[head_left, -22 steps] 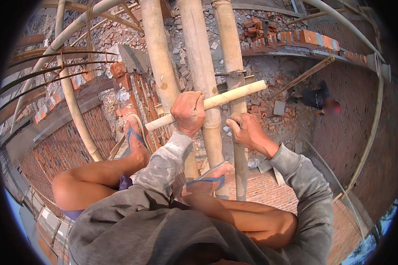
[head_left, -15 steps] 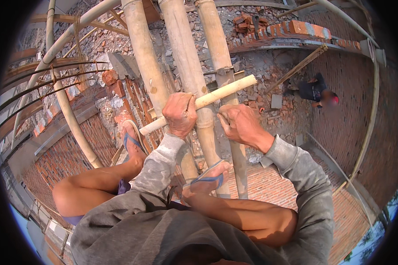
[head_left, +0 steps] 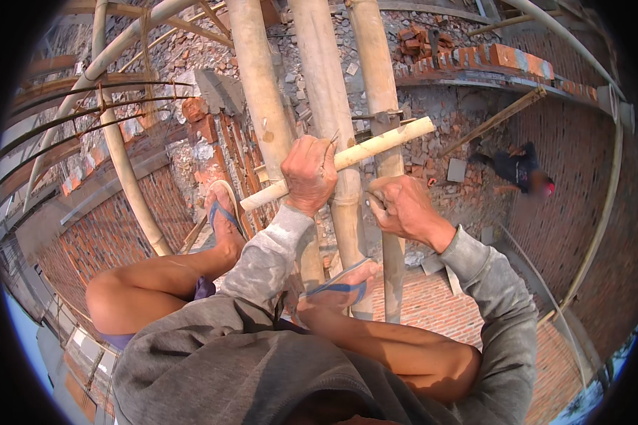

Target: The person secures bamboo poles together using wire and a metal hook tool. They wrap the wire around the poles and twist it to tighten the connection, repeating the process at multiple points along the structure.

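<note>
High on bamboo scaffolding above rubble and brick walls [head_left: 106, 234], the left hand [head_left: 309, 173] is clenched around a short bamboo crosspiece [head_left: 376, 145] lying across the upright bamboo poles [head_left: 326, 85]. The right hand [head_left: 403, 209], just below that crosspiece, pinches a thin wire.

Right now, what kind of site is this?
Most likely a building site, seen from high on bamboo scaffolding. The upright bamboo poles, unfinished brick walls and bent rebar show it. Left hand grips a short bamboo crosspiece.
</note>
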Available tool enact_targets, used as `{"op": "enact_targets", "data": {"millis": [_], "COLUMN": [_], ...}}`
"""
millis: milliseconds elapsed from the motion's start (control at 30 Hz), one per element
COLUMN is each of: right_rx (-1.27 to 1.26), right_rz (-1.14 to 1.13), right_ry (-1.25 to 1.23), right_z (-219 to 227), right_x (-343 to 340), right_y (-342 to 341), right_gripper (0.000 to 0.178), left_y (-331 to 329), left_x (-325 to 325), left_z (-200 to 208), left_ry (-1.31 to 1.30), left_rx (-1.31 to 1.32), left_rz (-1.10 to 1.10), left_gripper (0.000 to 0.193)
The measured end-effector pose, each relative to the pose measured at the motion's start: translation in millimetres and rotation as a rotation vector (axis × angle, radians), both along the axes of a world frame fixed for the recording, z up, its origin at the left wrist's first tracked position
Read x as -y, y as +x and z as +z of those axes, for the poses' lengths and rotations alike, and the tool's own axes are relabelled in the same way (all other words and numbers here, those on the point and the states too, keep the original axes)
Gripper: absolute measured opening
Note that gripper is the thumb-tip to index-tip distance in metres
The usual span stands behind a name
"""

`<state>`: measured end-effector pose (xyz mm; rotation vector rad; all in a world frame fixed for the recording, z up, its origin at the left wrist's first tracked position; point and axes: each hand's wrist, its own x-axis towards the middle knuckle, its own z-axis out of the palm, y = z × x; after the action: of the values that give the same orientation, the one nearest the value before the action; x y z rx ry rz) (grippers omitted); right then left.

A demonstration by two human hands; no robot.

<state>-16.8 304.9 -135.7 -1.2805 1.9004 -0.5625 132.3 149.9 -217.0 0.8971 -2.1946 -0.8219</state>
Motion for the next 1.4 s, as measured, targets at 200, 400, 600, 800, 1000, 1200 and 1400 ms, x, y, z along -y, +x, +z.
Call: {"op": "enact_targets", "data": {"millis": [200, 400, 600, 800, 1000, 1200, 1400], "right_rx": [0.044, 0.049, 0.287, 0.085, -0.05, -0.293, -0.43], "right_rz": [-0.035, -0.014, -0.257, -0.126, 0.146, 0.232, 0.195], "right_ry": [-0.024, 0.049, 0.154, 0.172, -0.105, -0.197, 0.125], "right_z": [5.0, 8.0, 33.9, 56.6, 30.8, 25.2, 13.2], "right_x": [2.3, 8.9, 28.0, 52.3, 91.9, 110.9, 65.6], "right_y": [0.8, 6.9, 25.4, 33.9, 39.7, -29.4, -21.3], "right_gripper": [0.019, 0.015, 0.023, 0.014, 0.012, 0.019, 0.012], "left_y": [5.4, 13.5, 17.7, 21.8, 19.0, 12.5, 12.2], "left_x": [-2.3, -0.2, 4.4, 1.7, 2.6, 10.3, 14.8], "left_z": [-0.4, 2.3, 5.4, 5.0, -7.9, 1.9, 7.2], "left_ry": [-0.036, 0.027, 0.047, 0.017, 0.018, 0.166, 0.215], "left_rx": [-0.051, -0.102, -0.142, -0.106, -0.11, -0.07, -0.08], "left_rz": [-0.075, -0.17, -0.241, -0.263, -0.218, -0.22, -0.258], "left_gripper": [0.01, 0.01, 0.021, 0.036, 0.028, 0.017, 0.014]}}
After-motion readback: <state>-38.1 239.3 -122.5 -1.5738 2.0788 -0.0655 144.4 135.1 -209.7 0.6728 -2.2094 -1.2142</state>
